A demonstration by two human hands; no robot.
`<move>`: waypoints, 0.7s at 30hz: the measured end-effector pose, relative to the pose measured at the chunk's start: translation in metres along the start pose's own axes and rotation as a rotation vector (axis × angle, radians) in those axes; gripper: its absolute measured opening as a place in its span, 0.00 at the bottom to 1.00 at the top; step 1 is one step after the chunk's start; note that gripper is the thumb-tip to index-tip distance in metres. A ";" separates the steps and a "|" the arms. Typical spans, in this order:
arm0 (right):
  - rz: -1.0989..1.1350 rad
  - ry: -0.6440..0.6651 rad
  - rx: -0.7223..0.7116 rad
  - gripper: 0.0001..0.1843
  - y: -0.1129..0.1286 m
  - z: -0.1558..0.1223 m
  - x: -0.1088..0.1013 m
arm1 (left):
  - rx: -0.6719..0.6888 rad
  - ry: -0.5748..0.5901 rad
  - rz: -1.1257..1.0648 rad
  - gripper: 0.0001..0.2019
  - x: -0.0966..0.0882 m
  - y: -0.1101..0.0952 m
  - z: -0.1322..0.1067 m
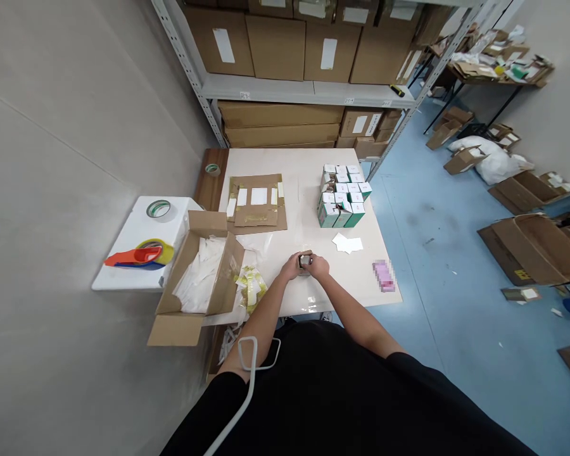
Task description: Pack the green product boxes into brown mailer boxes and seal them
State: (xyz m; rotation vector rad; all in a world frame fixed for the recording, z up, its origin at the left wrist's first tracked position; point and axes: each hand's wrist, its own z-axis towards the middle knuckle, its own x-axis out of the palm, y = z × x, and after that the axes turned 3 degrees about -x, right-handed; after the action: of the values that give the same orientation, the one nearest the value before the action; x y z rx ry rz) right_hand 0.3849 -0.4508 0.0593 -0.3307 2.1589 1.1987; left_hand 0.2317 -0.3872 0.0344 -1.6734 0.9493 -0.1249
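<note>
Near the front middle of the table [294, 190], my left hand [291, 266] and my right hand [319, 266] are closed round a small box [306, 260] from its two sides. Its top looks dark and grey; the contents are too small to make out. To the right, a few white cards [348, 244] lie on the tabletop. Beyond them stand several small white-and-green boxes [342, 196] in tight rows. Flattened cardboard [256, 218] lies at the back left.
At left, an open carton [225, 278] holds white bags, with crumpled yellow tape [251, 288] beside it. A white stand [128, 221] carries a tape roll [158, 208] and an orange tape dispenser [133, 256]. A shelf [285, 90] of cartons rises behind; a blurred pink item [384, 276] lies right.
</note>
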 end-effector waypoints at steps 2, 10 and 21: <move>-0.060 -0.006 0.029 0.18 0.005 0.005 0.004 | 0.018 0.015 0.008 0.44 0.000 0.001 0.001; -0.017 0.065 -0.042 0.21 0.010 0.012 -0.002 | -0.005 -0.020 -0.005 0.46 0.005 0.005 -0.007; -0.045 -0.088 -0.312 0.23 0.056 -0.002 -0.058 | -0.107 -0.022 0.193 0.44 -0.002 -0.015 -0.005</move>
State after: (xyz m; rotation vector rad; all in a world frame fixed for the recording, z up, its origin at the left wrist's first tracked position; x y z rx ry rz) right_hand 0.4004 -0.4262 0.1346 -0.4475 1.8793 1.4978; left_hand 0.2353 -0.3896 0.0493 -1.6667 1.1112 0.0744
